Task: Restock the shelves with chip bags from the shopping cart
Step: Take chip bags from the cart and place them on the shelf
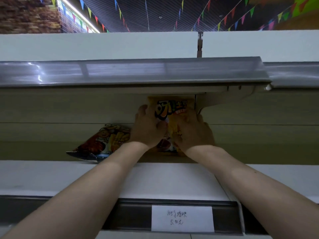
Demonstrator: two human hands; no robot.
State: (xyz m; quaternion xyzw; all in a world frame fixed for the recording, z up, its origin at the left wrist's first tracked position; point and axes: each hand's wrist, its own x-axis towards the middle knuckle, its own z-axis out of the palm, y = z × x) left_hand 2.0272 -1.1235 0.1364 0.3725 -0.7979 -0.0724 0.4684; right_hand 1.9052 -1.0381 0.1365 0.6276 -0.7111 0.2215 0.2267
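A yellow chip bag stands upright at the back of the white shelf, against the rear panel. My left hand grips its left edge, fingers curled round the side. My right hand grips its right side the same way. A second chip bag, yellow and dark red, lies tilted on the shelf just left of my left hand, its lower corner near the shelf's front. The shopping cart is not in view.
An upper shelf with a grey front rail hangs low over the standing bag. A bracket holds it at the right. A handwritten price label sits on the front rail below my arms.
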